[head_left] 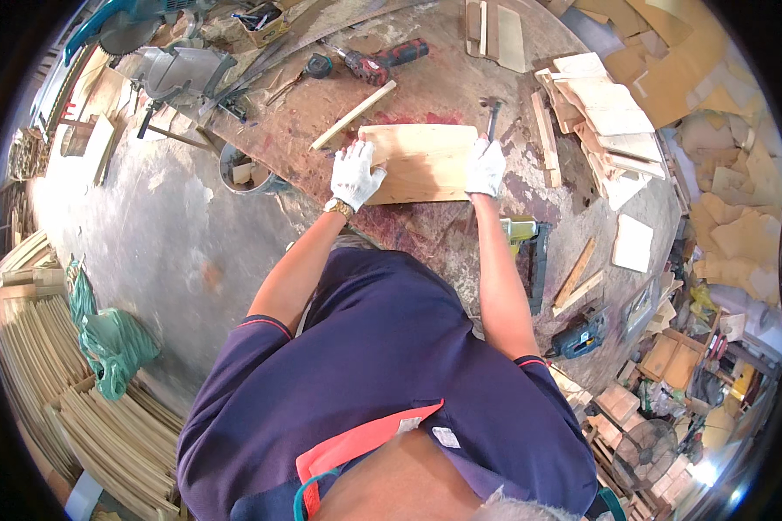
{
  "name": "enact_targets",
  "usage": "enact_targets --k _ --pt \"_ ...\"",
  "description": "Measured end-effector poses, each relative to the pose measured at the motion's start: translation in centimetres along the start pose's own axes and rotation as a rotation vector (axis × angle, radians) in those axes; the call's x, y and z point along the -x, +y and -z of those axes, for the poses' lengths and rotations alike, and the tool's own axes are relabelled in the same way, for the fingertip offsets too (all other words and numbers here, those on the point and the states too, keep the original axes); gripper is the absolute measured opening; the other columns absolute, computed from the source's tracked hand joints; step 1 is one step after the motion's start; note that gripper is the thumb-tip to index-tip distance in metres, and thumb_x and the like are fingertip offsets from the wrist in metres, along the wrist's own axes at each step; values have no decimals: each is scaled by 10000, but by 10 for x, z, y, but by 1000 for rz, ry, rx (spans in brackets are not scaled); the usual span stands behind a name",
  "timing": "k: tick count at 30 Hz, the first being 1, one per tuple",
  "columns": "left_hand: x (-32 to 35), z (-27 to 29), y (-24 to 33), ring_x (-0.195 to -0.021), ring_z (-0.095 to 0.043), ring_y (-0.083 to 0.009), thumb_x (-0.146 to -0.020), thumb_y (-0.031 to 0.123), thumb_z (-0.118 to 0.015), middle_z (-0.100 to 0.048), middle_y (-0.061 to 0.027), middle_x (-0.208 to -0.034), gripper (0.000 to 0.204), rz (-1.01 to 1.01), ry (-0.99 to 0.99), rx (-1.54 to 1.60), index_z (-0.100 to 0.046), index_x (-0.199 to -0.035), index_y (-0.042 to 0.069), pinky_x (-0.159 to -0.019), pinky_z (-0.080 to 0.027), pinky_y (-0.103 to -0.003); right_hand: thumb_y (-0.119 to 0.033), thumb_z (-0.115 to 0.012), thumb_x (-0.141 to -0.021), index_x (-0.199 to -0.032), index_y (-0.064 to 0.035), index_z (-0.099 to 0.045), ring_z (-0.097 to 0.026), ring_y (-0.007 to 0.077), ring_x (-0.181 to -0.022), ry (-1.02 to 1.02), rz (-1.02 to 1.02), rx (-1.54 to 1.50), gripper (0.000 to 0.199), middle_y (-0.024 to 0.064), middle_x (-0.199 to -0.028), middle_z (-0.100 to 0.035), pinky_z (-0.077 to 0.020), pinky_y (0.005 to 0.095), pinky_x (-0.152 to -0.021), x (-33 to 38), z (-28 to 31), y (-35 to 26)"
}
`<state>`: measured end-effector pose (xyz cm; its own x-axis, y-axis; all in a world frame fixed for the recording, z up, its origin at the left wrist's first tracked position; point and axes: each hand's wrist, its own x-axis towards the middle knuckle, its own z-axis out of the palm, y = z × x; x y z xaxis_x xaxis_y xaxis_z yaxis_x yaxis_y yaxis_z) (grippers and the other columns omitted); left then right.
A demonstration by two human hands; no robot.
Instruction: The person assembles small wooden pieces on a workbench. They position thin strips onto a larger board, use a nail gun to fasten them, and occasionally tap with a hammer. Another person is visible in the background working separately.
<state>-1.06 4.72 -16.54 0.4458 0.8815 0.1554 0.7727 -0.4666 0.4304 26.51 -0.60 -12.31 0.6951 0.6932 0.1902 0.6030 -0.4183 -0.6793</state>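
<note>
A pale rectangular wooden board [426,163] lies in front of me on the stained worktable, between my two white-gloved hands. My left hand [357,172] holds its left end, with the thumb over the top face and the fingers along the edge. At the right end, my right hand [485,168] is closed around the handle of a hammer [493,104], and its inner side touches the board. The hammer's head points away from me, beyond the fingers. The glove hides most of the handle. A narrow wood strip [354,115] lies just beyond my left hand.
A red-black cordless drill [382,61] and a tape measure [318,66] lie farther back. Stacked wood pieces [604,113] stand right. Nearer are a nail gun [537,260] and a blue jigsaw [579,333]. A bucket [241,170] and mitre saw [178,74] are left.
</note>
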Motion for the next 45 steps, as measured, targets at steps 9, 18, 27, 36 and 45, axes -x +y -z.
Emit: enact_targets --k 9,18,27,36,45 --pt "-2 2 -1 -1199 -582 -350 -835 329 -719 -587 -190 -1377 500 -43 38 -1 -589 -1223 42 -999 -440 -484 -353 -472 -1025 -917 13 -692 -697 471 -827 -140 -32 254 441 288 -873 -704 -564 541 -744 21 -1 -19" --pt "0 8 3 -1208 -571 -335 -813 347 -724 -570 -189 -1387 557 -35 2 -8 -569 -1252 41 -1000 -444 -483 -457 -463 -1037 -932 7 -647 -656 459 -792 -115 -50 -85 510 257 -813 -661 -503 509 -691 33 -14 -22" --pt "4 12 1 -1159 -586 -347 -801 301 -740 -593 -171 -1310 579 -49 4 39 -553 -1282 40 -999 -438 -484 -417 -464 -1027 -986 -3 -677 -688 442 -853 -59 -15 -168 467 262 -872 -704 -517 545 -747 26 -26 -28" --pt "6 3 -1 -1168 -585 -354 -822 297 -725 -587 -181 -1297 570 -71 91 7 -541 -1299 45 -1021 -435 -507 -409 -446 -1035 -942 -3 -679 -686 457 -787 -279 111 266 477 268 -844 -695 -547 534 -710 53 -24 -29" --pt "9 5 -1 -1273 -531 -401 -822 269 -720 -519 -227 -1436 550 -70 94 40 -542 -1289 40 -1055 -412 -521 -319 -445 -1054 -915 -12 -640 -675 432 -781 -196 226 2 389 277 -820 -667 -508 509 -656 41 -30 -53"
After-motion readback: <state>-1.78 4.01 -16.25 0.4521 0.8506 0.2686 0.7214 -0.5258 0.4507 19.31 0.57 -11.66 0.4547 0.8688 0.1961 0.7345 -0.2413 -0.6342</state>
